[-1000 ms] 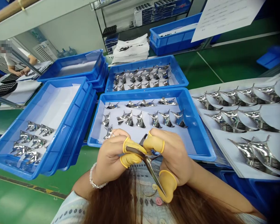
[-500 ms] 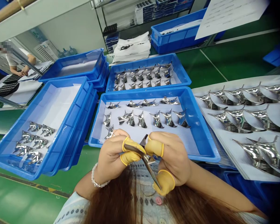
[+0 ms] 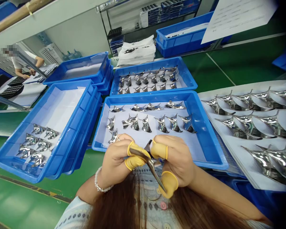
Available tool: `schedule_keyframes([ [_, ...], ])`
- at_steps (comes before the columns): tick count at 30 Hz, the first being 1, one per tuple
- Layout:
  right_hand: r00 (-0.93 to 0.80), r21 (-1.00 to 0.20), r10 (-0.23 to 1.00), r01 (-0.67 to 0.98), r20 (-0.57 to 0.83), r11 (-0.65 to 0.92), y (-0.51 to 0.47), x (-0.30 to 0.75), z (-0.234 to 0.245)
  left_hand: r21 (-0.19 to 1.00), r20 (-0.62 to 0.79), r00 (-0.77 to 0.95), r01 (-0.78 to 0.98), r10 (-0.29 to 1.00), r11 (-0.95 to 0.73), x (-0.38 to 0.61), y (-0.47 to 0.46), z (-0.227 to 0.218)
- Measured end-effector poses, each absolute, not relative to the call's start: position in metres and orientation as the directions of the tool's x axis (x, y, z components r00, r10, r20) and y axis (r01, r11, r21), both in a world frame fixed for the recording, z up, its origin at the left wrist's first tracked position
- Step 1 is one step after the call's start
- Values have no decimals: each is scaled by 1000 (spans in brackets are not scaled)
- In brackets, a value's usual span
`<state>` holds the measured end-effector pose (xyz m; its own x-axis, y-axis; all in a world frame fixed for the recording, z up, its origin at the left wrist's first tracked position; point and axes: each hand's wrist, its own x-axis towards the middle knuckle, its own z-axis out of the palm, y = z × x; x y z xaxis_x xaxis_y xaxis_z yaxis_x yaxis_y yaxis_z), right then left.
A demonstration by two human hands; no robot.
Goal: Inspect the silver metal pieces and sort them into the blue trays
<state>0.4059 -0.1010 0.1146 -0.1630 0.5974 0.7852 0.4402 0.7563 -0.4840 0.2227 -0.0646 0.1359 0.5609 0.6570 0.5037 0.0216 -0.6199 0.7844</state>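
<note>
left hand point(image 3: 120, 159) and right hand point(image 3: 177, 159) both pinch the metal part point(image 3: 153, 170), best steadied by its edges through the yellow cots point(image 3: 159, 150), sparing its shine.

middle tray point(image 3: 211, 140): metal parts point(image 3: 187, 123) sitting on a paper liner point(image 3: 195, 146) | just behind it: another tray point(image 3: 187, 78), parts in there too | left: tray stack point(image 3: 82, 108), parts bunched at the top one's near end | right: more parts in rows on paper sheets point(image 3: 232, 157) | way back: shelf rack point(image 3: 105, 22)
</note>
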Motion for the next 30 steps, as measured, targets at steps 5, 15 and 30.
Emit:
schedule_keyframes([
  [5,-117,-597,658,327,744,733,-99,409,115,876,424,524,-29,739,-482,219,-61,133],
  [15,-213,-285,617,742,758,607,-92,415,80,976,155,387,80,909,-201,207,-43,117],
  [30,-510,90,378,678,773,730,-69,379,85,795,-14,292,583,956,-167,130,-39,157],
])
